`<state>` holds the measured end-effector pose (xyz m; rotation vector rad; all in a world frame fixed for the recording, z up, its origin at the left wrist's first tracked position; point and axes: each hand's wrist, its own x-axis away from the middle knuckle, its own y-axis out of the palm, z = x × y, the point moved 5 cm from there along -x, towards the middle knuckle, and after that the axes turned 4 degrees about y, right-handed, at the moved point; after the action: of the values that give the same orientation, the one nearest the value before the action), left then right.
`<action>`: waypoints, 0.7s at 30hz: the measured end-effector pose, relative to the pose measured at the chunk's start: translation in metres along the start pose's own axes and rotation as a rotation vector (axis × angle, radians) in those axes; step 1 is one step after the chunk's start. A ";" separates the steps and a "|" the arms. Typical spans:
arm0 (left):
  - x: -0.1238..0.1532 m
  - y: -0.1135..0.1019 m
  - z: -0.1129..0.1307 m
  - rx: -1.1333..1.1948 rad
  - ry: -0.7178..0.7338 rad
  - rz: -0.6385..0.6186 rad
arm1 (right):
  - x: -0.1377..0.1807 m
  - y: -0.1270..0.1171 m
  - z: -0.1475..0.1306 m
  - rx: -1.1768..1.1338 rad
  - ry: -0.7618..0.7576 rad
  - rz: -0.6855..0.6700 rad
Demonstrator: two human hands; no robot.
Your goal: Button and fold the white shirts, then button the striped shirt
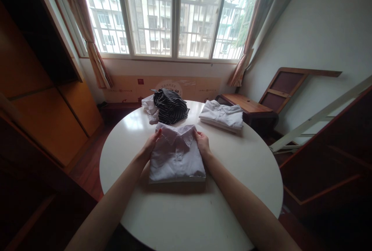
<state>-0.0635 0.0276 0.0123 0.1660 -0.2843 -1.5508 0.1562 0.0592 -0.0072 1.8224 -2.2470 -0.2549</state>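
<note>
Over at the round white table (186,216), a folded white shirt (176,162) lies around the middle, collar toward the far edge; the left hand (153,139) and right hand (202,141) grip its sides beside the collar. A black striped garment (171,105) sits bunched near the far edge, folded white clothing (221,114) near the far right edge

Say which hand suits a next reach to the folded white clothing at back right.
Right, probably: the right hand grips the near shirt by its right edge, closer to the white clothing. The left hand grips the opposite edge.
</note>
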 end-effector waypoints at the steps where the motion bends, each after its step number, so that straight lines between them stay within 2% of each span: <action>1: -0.003 -0.002 0.000 -0.042 0.043 0.029 | 0.000 0.000 -0.001 -0.005 -0.003 0.001; 4: -0.010 -0.010 0.003 -0.186 0.204 0.094 | 0.001 0.000 -0.002 0.010 -0.019 0.016; 7: -0.010 -0.019 0.008 -0.350 0.326 0.223 | 0.000 0.000 -0.002 0.037 -0.037 0.024; 11: -0.010 -0.028 0.007 -0.319 0.302 0.361 | 0.000 -0.003 -0.001 0.037 -0.076 0.056; 14: -0.012 -0.027 0.004 -0.298 0.249 0.349 | 0.000 -0.006 -0.001 0.048 -0.106 0.097; 21: -0.008 -0.021 0.007 -0.391 0.314 0.282 | 0.000 -0.007 -0.002 0.074 -0.120 0.122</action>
<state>-0.0858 0.0362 0.0126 0.0563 0.2362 -1.2497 0.1632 0.0578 -0.0075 1.7403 -2.4698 -0.2686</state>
